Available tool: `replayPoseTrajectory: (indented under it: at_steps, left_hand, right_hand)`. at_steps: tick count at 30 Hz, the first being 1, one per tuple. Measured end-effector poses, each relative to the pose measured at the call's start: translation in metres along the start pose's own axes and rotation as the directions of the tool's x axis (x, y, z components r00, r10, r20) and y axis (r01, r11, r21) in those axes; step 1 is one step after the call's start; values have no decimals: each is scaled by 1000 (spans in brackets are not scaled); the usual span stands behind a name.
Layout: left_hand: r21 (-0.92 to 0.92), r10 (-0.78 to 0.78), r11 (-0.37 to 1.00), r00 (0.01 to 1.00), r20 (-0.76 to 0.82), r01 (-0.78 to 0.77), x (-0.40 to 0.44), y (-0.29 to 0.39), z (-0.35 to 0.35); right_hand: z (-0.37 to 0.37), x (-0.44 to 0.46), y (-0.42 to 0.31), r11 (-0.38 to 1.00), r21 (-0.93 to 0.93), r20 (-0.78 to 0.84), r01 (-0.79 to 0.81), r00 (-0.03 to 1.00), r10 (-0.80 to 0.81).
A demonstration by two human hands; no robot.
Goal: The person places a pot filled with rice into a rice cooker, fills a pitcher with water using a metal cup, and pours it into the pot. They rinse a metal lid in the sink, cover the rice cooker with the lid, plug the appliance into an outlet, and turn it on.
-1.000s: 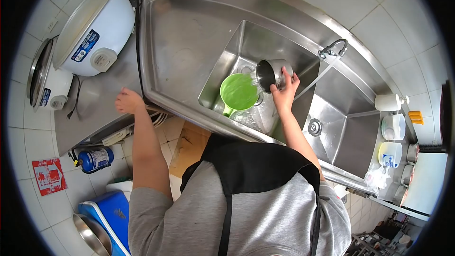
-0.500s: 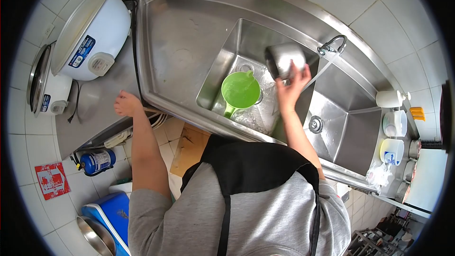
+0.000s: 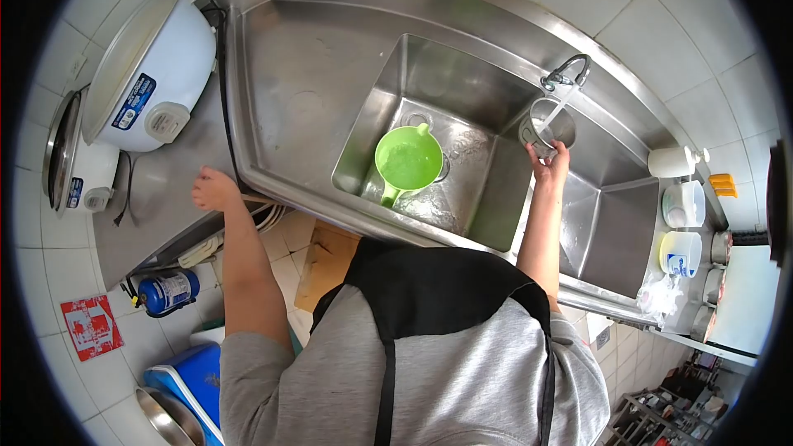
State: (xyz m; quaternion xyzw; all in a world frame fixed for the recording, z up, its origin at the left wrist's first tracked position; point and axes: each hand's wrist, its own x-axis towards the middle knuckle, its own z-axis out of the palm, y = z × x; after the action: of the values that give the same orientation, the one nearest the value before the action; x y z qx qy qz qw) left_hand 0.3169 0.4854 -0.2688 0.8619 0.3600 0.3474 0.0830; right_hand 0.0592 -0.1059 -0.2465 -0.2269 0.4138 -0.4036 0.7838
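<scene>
My right hand (image 3: 550, 165) grips a metal cup (image 3: 546, 125) by its side, over the divider between the two basins. Water from the faucet (image 3: 568, 74) runs into the cup's open top. A green plastic pitcher (image 3: 409, 158) with water in it stands in the left basin (image 3: 487, 190), its handle toward me. My left hand (image 3: 215, 190) is loosely closed over the counter at the sink's left edge, with no object visible in it.
Two white rice cookers (image 3: 157, 74) stand on the left counter (image 3: 178, 173). Plastic tubs (image 3: 681, 253) line the right side beyond the right basin (image 3: 615, 231). Below left are a blue fire extinguisher (image 3: 168, 291), a blue cooler (image 3: 188, 380) and a metal bowl (image 3: 169, 415).
The metal cup was pouring water into the green pitcher, then my right hand swung it right and upright under the faucet stream. My left hand stayed about where it was.
</scene>
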Motion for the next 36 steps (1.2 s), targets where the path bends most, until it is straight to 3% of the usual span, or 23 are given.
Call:
replayPoseTrajectory:
  at_steps: [25,28,30,32,36]
  left_hand:
    - [-34,19,999,1000,0,-19,-3,4,-12]
    - [172,133,977,991,-33,-125,3,-11,12]
    - [128,31,991,998,-55,-24,2,-2,4]
    - [73,5,997,998,-63,-1,-1,5,-8]
    - [35,38,999,995,-98,-35,-2,2,-3]
  right_hand:
    - [-17,21,6,997,25,-30,-66,997,67]
    - [-24,28,5,981,117,-43,-154,986,160]
    - [-21,28,5,984,99,-127,-150,979,162]
    - [-21,29,4,982,96,-107,-160,980,170]
    - [-15,20,1,995,17,-59,-100,993,101]
